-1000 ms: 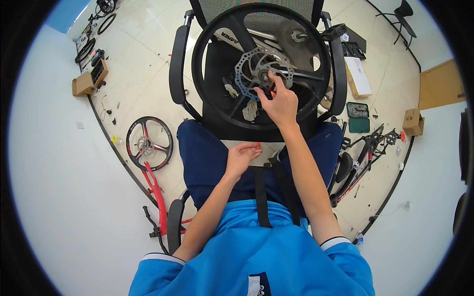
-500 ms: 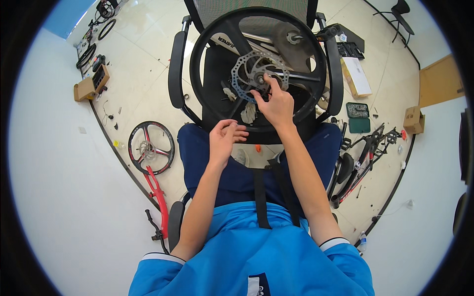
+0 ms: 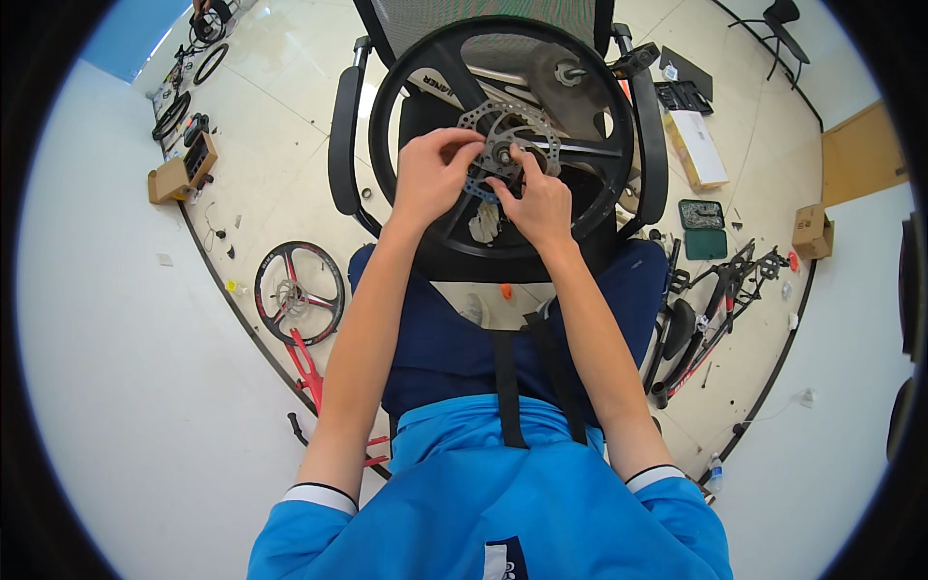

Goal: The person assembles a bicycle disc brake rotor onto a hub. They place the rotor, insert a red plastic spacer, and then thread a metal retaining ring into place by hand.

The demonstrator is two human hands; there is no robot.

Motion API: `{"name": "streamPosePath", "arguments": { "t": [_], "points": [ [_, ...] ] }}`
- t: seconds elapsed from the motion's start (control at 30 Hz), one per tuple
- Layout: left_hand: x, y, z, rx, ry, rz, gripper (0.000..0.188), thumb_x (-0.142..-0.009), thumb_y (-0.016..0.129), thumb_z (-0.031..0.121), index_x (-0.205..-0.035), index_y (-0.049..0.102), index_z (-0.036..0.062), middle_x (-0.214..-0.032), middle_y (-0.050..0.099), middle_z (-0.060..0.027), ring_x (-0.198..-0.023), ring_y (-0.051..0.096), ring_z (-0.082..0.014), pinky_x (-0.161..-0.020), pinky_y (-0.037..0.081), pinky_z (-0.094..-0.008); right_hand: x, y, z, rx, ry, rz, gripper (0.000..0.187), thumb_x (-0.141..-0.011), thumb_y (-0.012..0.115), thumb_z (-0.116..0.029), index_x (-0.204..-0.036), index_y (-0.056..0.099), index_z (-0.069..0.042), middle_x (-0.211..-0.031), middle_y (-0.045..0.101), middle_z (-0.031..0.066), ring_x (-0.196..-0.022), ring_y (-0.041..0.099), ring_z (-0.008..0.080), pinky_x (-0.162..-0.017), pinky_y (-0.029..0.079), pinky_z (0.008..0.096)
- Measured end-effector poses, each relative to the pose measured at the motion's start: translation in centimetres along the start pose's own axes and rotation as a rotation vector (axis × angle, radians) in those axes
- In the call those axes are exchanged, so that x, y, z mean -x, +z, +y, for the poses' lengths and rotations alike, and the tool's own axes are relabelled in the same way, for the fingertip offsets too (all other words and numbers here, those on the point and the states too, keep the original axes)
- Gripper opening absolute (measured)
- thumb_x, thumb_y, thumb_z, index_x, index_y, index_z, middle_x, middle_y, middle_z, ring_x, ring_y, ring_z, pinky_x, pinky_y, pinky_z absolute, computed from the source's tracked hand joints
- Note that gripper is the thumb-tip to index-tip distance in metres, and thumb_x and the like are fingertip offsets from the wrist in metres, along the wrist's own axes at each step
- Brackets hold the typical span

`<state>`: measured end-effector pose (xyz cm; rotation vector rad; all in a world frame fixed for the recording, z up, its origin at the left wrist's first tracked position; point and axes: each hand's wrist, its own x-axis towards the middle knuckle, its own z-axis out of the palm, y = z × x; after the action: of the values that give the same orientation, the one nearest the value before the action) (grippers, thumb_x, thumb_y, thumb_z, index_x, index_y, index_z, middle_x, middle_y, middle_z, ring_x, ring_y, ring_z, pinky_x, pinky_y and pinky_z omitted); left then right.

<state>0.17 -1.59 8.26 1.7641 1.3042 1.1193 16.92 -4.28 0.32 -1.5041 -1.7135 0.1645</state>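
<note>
A black spoked bicycle wheel (image 3: 619,130) lies flat across the seat of an office chair in front of me. On its hub rests a perforated metal brake disc (image 3: 549,126), with the axle end showing in the middle. My left hand (image 3: 433,174) is over the disc's left side, thumb and fingertips pinched together near the hub. Whatever they pinch is too small or hidden to make out. From the right, my right hand (image 3: 537,205) grips the disc, its forefinger beside the axle and its thumb lower on the disc. A crumpled whitish glove (image 3: 485,222) shows below, between the spokes.
Chair armrests (image 3: 345,140) flank the wheel. On the floor at left lie another wheel (image 3: 300,290) and a red frame part (image 3: 305,367). A black bicycle frame (image 3: 710,324), a green case (image 3: 704,244) and a long carton (image 3: 696,150) lie at right.
My left hand has moved up from the wheel's near rim to the brake disc, and its fingers have closed into a pinch. The right hand stays on the disc, almost unmoved.
</note>
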Motion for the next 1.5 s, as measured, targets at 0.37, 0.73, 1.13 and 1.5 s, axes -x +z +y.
{"name": "streamPosePath", "arguments": {
  "t": [0.37,0.73,1.13,1.5],
  "points": [
    [-2.2,1.9,-1.8,-0.156,0.102,-0.055,0.014,-0.085,0.067,0.006,-0.094,0.076,-0.0017,-0.080,0.073,-0.0176,-0.071,0.072,-0.0266,-0.069,0.055,-0.0330,-0.2,-0.3,-0.4,-0.038,0.033,-0.059,0.052,-0.081,0.080,-0.033,-0.123,0.060,-0.010,-0.066,0.069,0.0130,-0.062,0.070,0.0319,-0.056,0.054,0.0399],
    [-1.9,2.5,-2.0,-0.287,0.090,0.064,0.011,-0.085,0.071,0.009,-0.092,0.078,0.0035,-0.086,0.066,-0.0136,-0.072,0.068,-0.0256,-0.068,0.053,-0.0352,-0.3,-0.6,-0.2,-0.036,0.014,-0.072,0.049,-0.081,0.080,-0.031,-0.122,0.061,-0.012,-0.069,0.070,0.0131,-0.064,0.070,0.0327,-0.056,0.054,0.0408],
    [-2.0,2.8,-2.5,-0.398,0.257,0.089,0.012,-0.086,0.070,0.006,-0.093,0.077,-0.0002,-0.085,0.070,-0.0175,-0.071,0.069,-0.0323,-0.068,0.054,-0.0366,-0.4,-0.9,-0.2,-0.038,0.008,-0.040,0.047,-0.080,0.080,-0.028,-0.122,0.064,-0.014,-0.059,0.063,0.0101,-0.056,0.067,0.0309,-0.054,0.051,0.0399],
    [-1.4,3.2,-3.0,-0.305,0.339,0.163,0.010,-0.085,0.070,0.005,-0.092,0.075,-0.0014,-0.085,0.070,-0.0178,-0.074,0.069,-0.0340,-0.068,0.054,-0.0380,-0.7,-3.8,-0.9,-0.993,0.566,-0.004,0.017,-0.100,0.062,-0.015,-0.106,0.066,0.000,-0.065,0.052,-0.0064,-0.053,0.039,-0.0005,-0.046,0.028,0.0212]
  ]
}}
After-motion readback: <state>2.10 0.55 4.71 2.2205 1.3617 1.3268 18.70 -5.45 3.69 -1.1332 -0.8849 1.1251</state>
